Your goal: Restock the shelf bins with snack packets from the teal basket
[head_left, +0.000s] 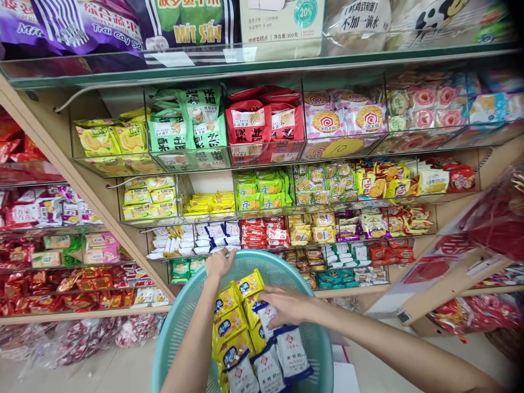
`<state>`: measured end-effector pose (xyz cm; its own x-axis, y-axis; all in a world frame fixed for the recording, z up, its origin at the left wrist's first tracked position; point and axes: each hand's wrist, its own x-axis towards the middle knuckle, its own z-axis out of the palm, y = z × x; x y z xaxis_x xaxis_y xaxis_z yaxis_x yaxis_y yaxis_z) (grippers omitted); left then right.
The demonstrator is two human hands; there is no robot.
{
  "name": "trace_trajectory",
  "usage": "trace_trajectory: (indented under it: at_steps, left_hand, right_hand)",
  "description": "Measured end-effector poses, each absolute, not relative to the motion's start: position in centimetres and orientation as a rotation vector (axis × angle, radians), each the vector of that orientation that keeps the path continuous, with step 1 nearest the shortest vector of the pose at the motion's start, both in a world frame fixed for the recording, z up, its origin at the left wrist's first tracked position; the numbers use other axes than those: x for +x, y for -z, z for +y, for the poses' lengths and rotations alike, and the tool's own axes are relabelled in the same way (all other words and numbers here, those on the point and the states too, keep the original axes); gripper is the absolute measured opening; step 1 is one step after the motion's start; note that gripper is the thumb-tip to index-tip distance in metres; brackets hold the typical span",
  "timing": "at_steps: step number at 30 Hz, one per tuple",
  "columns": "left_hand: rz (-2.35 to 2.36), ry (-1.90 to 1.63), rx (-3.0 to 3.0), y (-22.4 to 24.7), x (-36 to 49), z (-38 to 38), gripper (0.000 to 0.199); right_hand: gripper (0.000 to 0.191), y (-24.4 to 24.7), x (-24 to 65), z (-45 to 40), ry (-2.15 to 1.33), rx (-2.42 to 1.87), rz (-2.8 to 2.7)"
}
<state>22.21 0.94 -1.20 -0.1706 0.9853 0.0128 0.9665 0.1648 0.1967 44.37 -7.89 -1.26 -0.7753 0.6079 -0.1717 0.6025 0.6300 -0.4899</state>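
Note:
A round teal plastic basket with perforated walls sits low in front of the shelves. My left hand is closed on its far rim. Inside lie several yellow snack packets with dark blue lettering. Beside them, nearer to me, are several white snack packets with blue edges. My right hand reaches into the basket from the right, its fingers bent around a white snack packet at the top of the white group. Part of that packet is hidden under the fingers.
Tiered shelves with clear compartments hold green packets, red packets and white-and-blue packets. A glass shelf edge runs above. Wooden dividers slant at the left. Bagged goods lie on the floor.

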Motion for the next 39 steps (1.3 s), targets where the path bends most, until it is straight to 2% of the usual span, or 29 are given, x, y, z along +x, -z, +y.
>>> trace_trajectory:
  at_steps: [10, 15, 22, 28, 33, 39]
  left_hand:
    - [2.301, -0.215, 1.972, 1.1, 22.3, 1.2, 0.064]
    - [2.307, -0.220, 1.951, 1.2, 22.1, 1.3, 0.066]
    - [2.307, -0.233, 1.952, 1.3, 21.9, 1.0, 0.065]
    - [2.323, -0.220, 1.931, 1.5, 22.1, 1.0, 0.066]
    - [2.313, -0.208, 1.935, 1.4, 22.4, 0.9, 0.067]
    - [2.307, -0.200, 1.946, 1.5, 22.4, 0.9, 0.068]
  right_hand:
    - [0.045, 2.6, 45.0, -6.5, -1.171, -1.006, -2.685]
    - [0.048, 2.5, 45.2, -5.8, -1.358, -0.996, -2.500]
    - [0.045, -0.1, 44.4, -6.4, -1.475, -0.868, -2.226]
    - [0.054, 0.0, 43.0, -9.8, -1.734, -0.848, -2.534]
    - [0.051, 0.9, 42.4, -11.5, -1.513, -0.878, -2.854]
    - [0.040, 1.5, 42.1, -12.6, -0.962, -0.802, -3.056]
